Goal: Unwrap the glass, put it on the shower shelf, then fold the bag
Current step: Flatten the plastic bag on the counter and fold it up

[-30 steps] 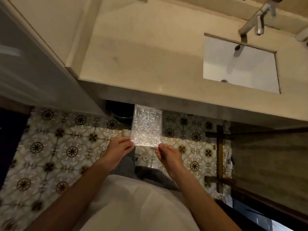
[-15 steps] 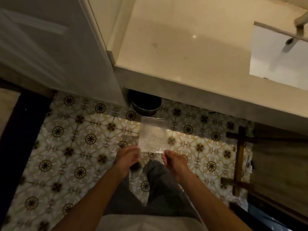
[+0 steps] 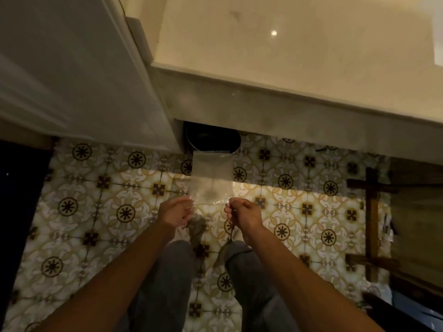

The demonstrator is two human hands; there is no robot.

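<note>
The left hand point(image 3: 176, 213) and right hand point(image 3: 242, 213) each pinch a near corner of the clear bag point(image 3: 211, 178), holding it stretched out flat above the patterned floor point(image 3: 96, 200). Beyond its far edge a dark bin point(image 3: 212, 137) sits under the table point(image 3: 299, 63).

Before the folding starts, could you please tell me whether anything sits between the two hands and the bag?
Nothing visible does. The left hand and the right hand each already pinch a near corner of the clear bag, which hangs flat in the air over the tiled floor below the counter. The bag looks empty.
</note>
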